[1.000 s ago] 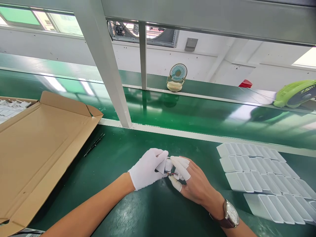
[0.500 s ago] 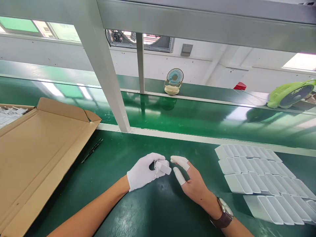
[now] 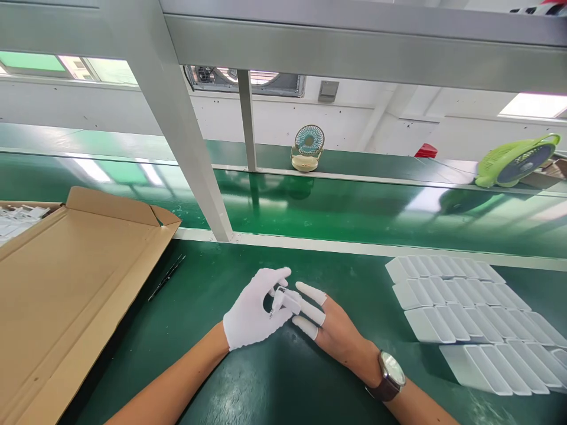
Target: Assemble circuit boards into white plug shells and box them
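Observation:
My left hand [image 3: 252,310], in a white glove, pinches a small white plug part [image 3: 287,300] with two pins, just above the green bench. My right hand [image 3: 330,327] wears white finger cots and a wristwatch. Its capped fingers touch the right end of the same part, which is held between both hands. Rows of white plastic shells [image 3: 465,313] lie on the bench to the right of my right hand.
An open cardboard box flap [image 3: 75,277] lies at the left, with white parts [image 3: 15,215] behind it. Black tweezers [image 3: 166,277] rest beside the flap. A grey frame post [image 3: 190,159] stands ahead. Beyond it run a green conveyor belt [image 3: 354,212], a small desk fan [image 3: 308,147] and a green fan [image 3: 516,159].
A second ago both hands were closed together on the part. The right hand then let go and drew away, and now its fingertips are back on the part held in my left hand.

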A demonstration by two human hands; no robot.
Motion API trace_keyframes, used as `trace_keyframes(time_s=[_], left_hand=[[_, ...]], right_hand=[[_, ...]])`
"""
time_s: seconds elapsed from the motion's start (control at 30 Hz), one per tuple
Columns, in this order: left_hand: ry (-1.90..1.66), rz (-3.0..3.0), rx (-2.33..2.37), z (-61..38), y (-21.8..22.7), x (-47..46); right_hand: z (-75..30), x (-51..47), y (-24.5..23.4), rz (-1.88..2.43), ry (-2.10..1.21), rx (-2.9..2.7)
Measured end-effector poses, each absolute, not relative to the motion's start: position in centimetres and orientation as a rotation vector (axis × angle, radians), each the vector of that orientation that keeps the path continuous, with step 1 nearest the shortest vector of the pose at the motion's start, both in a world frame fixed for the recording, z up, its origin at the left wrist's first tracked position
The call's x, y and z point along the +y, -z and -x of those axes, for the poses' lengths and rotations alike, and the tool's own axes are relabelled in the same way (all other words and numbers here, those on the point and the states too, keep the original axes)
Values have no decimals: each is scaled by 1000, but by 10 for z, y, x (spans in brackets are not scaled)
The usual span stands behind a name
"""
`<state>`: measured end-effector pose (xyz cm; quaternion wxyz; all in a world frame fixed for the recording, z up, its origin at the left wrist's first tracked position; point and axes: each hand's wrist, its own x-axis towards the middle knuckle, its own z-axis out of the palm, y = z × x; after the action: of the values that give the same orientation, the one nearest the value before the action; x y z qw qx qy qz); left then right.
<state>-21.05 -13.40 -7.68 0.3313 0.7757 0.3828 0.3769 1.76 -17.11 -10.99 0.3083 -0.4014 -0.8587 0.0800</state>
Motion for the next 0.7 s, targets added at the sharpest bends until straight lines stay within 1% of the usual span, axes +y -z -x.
trace_keyframes(time_s=[0.1, 0.2, 0.3, 0.43, 0.7], left_hand=[[-1001, -2079, 899, 212, 77, -131], [-949, -1907, 1036, 209, 80, -132], [-855, -1695, 1104, 205, 87, -135], [-806, -1527, 1060, 201, 94, -138], [-763, -1230, 924, 198, 84, -131]], right_hand=[[-16, -171, 112, 1013, -147, -2284], [-17, -169, 117, 999, -136, -2258], [-20, -167, 119, 1007, -183, -2252], [-22, -167, 117, 1006, -242, -2239], [-16, -167, 108, 951, -342, -2152]])
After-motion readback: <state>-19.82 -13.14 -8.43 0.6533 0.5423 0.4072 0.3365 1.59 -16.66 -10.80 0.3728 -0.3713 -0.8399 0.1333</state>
